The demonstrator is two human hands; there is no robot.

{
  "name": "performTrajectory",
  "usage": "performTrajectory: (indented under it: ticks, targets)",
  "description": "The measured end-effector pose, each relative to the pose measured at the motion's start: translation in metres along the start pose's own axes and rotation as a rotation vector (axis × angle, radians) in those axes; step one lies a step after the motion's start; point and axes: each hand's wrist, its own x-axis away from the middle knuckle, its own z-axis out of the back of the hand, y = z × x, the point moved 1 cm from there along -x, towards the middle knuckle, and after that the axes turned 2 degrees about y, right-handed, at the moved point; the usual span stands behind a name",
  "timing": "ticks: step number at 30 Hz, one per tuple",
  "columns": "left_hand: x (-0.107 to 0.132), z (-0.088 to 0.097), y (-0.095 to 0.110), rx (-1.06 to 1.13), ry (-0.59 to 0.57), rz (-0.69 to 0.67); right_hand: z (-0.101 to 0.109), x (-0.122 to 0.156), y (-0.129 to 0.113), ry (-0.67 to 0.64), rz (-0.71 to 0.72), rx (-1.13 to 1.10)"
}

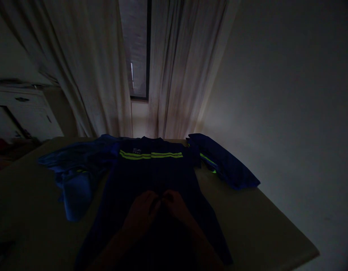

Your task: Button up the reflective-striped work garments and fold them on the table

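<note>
1. a lighter blue garment (75,177) lies bunched left of the dark jersey (151,169).
2. left hand (141,212) and right hand (178,209) meet fingertip to fingertip on the jersey's near middle, equally close; grip too dark to tell.
3. the jersey's long axis runs away from the hands toward the curtains (174,67).
4. a folded dark bundle (223,162) sits to its right.

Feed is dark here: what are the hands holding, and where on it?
Both the left hand and right hand rest mid-front on the dark jersey; an actual grip cannot be told.

The dark jersey (151,177) is matt cloth with 2 shiny-looking stripes (150,155); the curtains (174,75) seem thin fabric.
</note>
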Motion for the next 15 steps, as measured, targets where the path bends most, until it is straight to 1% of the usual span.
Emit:
performTrajectory:
  ticks: [2, 4, 7, 10, 15]
  targets:
    - [0.012, -0.005, 0.01, 0.092, 0.032, 0.034, 0.003, 0.001, 0.004, -0.003, -0.02, -0.052]
    - [0.019, -0.008, 0.011, 0.163, 0.041, 0.051, 0.003, 0.003, 0.007, -0.001, -0.042, -0.089]
    - [0.02, -0.005, 0.007, 0.226, 0.0, 0.051, -0.001, 0.006, 0.007, 0.012, -0.057, -0.143]
    - [0.019, -0.002, 0.005, 0.226, -0.051, 0.076, -0.006, 0.007, 0.007, 0.042, -0.068, -0.168]
    - [0.019, 0.002, 0.009, 0.258, -0.115, 0.119, -0.011, 0.009, 0.007, 0.034, -0.091, -0.115]
